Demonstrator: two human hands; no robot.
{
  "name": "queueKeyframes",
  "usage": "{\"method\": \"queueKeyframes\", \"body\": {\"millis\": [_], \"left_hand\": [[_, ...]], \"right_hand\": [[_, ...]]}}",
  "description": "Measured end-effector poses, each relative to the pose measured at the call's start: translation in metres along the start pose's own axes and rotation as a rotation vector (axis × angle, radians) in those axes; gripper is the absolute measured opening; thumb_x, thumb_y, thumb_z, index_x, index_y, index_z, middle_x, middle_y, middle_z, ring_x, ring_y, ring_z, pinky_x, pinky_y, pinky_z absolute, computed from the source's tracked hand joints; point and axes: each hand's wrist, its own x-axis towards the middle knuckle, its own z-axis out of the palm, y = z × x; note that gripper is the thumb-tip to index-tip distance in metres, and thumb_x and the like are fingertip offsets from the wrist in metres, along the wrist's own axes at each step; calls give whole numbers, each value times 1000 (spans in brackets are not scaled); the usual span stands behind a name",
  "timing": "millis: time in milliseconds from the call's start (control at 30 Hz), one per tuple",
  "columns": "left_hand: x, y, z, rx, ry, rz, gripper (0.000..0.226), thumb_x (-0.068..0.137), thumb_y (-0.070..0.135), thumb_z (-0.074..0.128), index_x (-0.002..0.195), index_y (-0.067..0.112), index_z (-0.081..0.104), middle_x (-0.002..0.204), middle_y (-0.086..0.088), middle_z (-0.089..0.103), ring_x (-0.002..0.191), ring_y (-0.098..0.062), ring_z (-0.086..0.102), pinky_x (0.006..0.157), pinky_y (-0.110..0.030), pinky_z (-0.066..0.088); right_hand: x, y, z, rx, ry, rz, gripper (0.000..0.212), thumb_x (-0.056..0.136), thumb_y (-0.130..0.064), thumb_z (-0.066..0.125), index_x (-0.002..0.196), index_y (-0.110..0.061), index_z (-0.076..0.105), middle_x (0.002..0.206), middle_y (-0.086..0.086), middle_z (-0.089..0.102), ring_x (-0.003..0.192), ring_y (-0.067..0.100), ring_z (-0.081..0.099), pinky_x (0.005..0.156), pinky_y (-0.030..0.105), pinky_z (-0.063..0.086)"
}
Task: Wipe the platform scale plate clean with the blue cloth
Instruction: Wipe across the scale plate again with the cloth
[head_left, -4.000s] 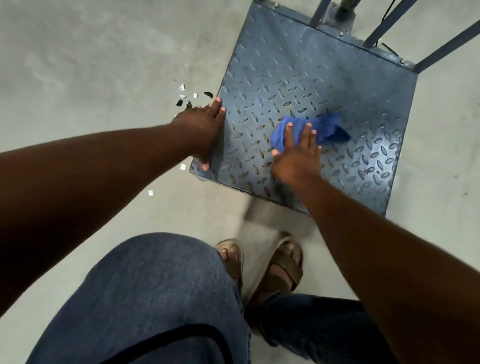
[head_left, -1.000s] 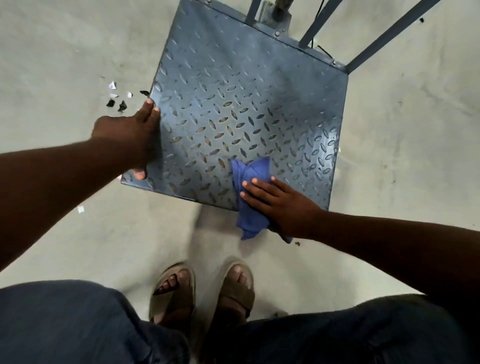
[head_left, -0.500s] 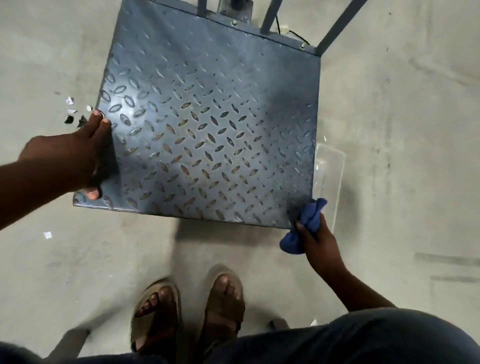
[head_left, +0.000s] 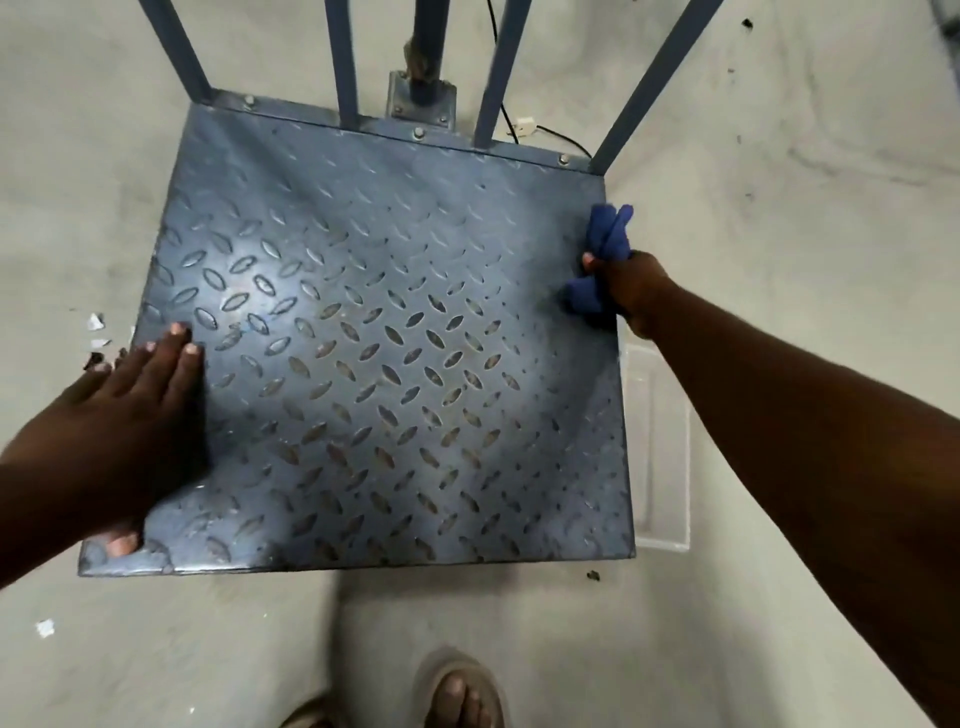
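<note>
The platform scale plate (head_left: 374, 322) fills most of the floor in front of me, a square of blue-grey tread steel with its upright rails (head_left: 345, 62) bolted along the 12 o'clock edge. The left hand (head_left: 119, 415) lies flat with straight fingers on the 8 o'clock side, its thumb down near the 7 o'clock corner, bracing the plate. The right hand (head_left: 631, 293) is at the 2 o'clock edge, fingers curled tight round the bunched blue cloth (head_left: 608, 234), which sticks out past the fist on both sides and touches the rim. It looks to me like an edge pass. To do it well, I would open that wad out flatter so that more cloth meets the metal, and press it into the hollows between the raised lozenges, where brownish grime shows about the middle. I would also run it right along the rim to each corner, with the bracing hand kept where it is. Just off the 4 o'clock edge a shallow clear tray (head_left: 662, 543) sits on the concrete, but I cannot make out what it holds, if anything. A few paper scraps (head_left: 95, 322) lie on the floor at 9 o'clock.
</note>
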Motion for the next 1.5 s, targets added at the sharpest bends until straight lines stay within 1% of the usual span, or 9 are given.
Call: {"method": "queueKeyframes", "body": {"millis": [100,233,333,533,700,867,1133,1300,1500], "left_hand": [[-3,5,-4,3,-1,-28,116,76,63,40,167,2,2,172,-29,21,137,-61,51,99,-72,49],[-1,10,3,20,-52,-106,104,85,57,38,164,-7,21,171,-30,24,159,-51,20,102,-69,49],[-2,1,10,61,0,-81,109,82,59,43,169,2,9,178,-21,5,162,-22,-24,103,-68,47],[-3,11,0,43,49,-85,100,83,53,45,162,-7,28,175,-25,13,164,-25,-19,95,-72,50],[-7,20,-16,116,-1,-85,86,85,40,50,149,-18,43,158,-38,42,133,-58,57,81,-71,59],[-6,20,-22,204,32,-45,88,86,42,58,148,-19,45,157,-40,41,129,-59,60,81,-69,60],[-12,21,-38,136,-80,-57,110,29,23,100,123,-22,66,129,-42,64,117,-62,66,65,-73,59],[-15,14,-35,125,-82,-64,127,34,33,97,143,-17,54,154,-39,48,129,-55,62,76,-67,62],[-10,25,-18,101,-77,-86,71,85,19,37,143,-18,54,155,-39,44,132,-57,58,83,-66,62]], "right_hand": [[22,-26,10,-191,71,-106,77,61,-51,77,126,-14,59,125,8,66,109,24,62,97,37,52],[-4,8,32,-532,145,-491,64,92,-36,60,152,-19,44,157,11,45,140,27,44,118,40,34],[-77,52,52,-923,-216,-827,78,97,-60,49,163,-24,28,172,6,17,160,26,11,129,52,15],[-174,89,63,-1197,-569,-1161,63,108,-57,29,165,-31,18,174,-2,8,160,20,9,129,50,7],[-30,28,36,-1019,188,-563,69,105,-53,26,161,-13,29,168,16,26,156,33,24,127,51,18],[1,-28,100,-728,403,-207,69,100,-47,37,153,-2,38,159,20,38,149,36,33,123,55,25],[-147,-46,284,-1035,-459,-1249,56,104,-44,45,155,-21,41,165,3,35,154,19,28,127,39,16],[-33,-35,152,-861,179,-745,57,108,-46,32,156,-16,39,160,13,40,147,30,38,120,53,33],[35,-29,69,-708,479,-68,76,100,-52,28,158,-3,25,161,31,24,150,48,23,124,55,19]]}}
